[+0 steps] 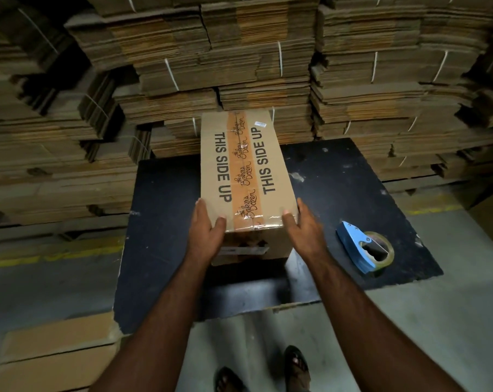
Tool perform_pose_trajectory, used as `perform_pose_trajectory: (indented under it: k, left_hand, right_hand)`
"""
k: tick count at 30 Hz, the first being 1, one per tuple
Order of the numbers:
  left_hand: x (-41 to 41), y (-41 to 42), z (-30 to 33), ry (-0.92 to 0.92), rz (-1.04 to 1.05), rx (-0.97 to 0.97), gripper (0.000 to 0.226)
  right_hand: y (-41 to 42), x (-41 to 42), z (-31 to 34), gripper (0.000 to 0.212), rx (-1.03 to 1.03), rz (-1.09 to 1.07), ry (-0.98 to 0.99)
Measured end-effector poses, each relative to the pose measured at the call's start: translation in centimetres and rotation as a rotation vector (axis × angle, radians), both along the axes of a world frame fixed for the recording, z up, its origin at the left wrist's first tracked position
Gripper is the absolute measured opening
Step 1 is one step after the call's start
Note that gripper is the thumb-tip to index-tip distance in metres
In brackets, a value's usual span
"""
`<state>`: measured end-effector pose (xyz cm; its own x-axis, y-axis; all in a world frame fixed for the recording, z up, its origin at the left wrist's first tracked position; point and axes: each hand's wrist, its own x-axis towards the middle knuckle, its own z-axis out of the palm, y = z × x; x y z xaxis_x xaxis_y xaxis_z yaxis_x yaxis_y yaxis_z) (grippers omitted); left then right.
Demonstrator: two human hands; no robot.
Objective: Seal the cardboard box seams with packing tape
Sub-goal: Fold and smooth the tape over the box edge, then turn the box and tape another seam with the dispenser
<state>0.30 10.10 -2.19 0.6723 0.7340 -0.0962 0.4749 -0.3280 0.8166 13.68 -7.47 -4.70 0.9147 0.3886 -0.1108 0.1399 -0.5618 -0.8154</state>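
The cardboard box [243, 176] stands mid-frame on the dark desk [166, 222], top seam taped. Left hand [207, 224] and right hand [303, 226] clamp its near corners — stiff, probably light; grip low edges — printed tape [243, 171] looks slick.

Dim room; bundled flat cardboard stacks [239, 52] behind black table [160, 222]; grey floor [437, 321].

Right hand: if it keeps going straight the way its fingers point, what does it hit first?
The right hand points forward and slightly left along the brown cardboard box it already touches at the near right corner. It would likely just slide along that side; beyond lie stacked flat cartons, depth unclear.
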Motion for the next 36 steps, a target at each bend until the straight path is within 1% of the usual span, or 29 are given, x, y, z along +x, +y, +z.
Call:
perform_pose_trajectory:
  k: [3, 5, 9, 12, 14, 15, 17, 19, 22, 25, 27, 29, 31, 32, 34, 36]
  left_hand:
    - [-0.7, 0.0, 0.7, -0.023, 0.002, -0.176, 0.067]
    - [-1.6, -0.7, 1.4, -0.073, -0.005, -0.256, 0.058]
    - [-2.9, -2.7, 2.0, -0.079, 0.07, -0.27, 0.039]
    - [-3.1, -2.9, 1.9, -0.04, 0.159, -0.24, 0.024]
    - [-2.3, -2.3, 2.1, -0.006, 0.214, -0.195, 0.019]
    - [-1.6, -1.9, 2.4, 0.019, 0.232, -0.17, 0.019]
    - [0.5, -0.9, 3.1, 0.063, 0.226, -0.133, 0.024]
    - [2.7, -0.2, 3.8, 0.091, 0.202, -0.158, 0.028]
    - [5.4, 0.6, 4.4, 0.102, 0.225, -0.223, 0.027]
    - [6.2, 2.5, 4.5, 0.194, 0.197, -0.161, 0.028]
    - [6.6, 4.4, 4.8, 0.253, 0.153, -0.102, 0.034]
    - [7.5, 5.8, 5.3, 0.344, 0.082, 0.053, 0.046]
    - [9.1, 6.8, 5.6, 0.442, -0.036, 0.233, 0.058]
    - [10.1, 7.1, 5.7, 0.484, -0.107, 0.279, 0.063]
    - [11.8, 7.5, 5.6, 0.532, -0.273, 0.297, 0.072]
    - [12.6, 7.6, 5.0, 0.549, -0.42, 0.312, 0.084]
  right_hand:
    - [-0.5, 0.8, 0.5, 0.039, -0.03, 0.04, -0.032]
    - [-1.8, 1.2, 0.9, 0.036, -0.059, 0.066, -0.057]
    - [-4.8, 0.5, 1.1, 0.046, -0.039, 0.053, -0.074]
    - [-5.9, 0.0, 1.8, 0.04, -0.064, 0.05, -0.047]
    - [-5.5, 1.0, 2.5, 0.035, -0.094, 0.061, -0.005]
    - [-4.9, 2.0, 3.0, 0.035, -0.111, 0.076, 0.011]
    - [-3.1, 4.5, 4.0, 0.041, -0.143, 0.123, 0.034]
    - [-0.9, 6.9, 4.9, 0.046, -0.156, 0.147, 0.08]
    - [1.1, 8.8, 5.6, 0.039, -0.166, 0.19, 0.155]
    - [1.0, 7.8, 6.0, 0.033, -0.173, 0.209, 0.176]
    - [0.5, 6.0, 6.3, 0.028, -0.231, 0.231, 0.15]
    - [0.4, 3.4, 6.1, 0.031, -0.254, 0.265, 0.142]
    - [1.1, 0.0, 5.9, 0.037, -0.211, 0.295, 0.227]
    - [1.8, -1.6, 5.8, 0.038, -0.218, 0.31, 0.256]
    - [3.3, -3.9, 5.6, 0.035, -0.289, 0.355, 0.256]
    - [4.9, -5.0, 6.0, 0.027, -0.338, 0.409, 0.23]
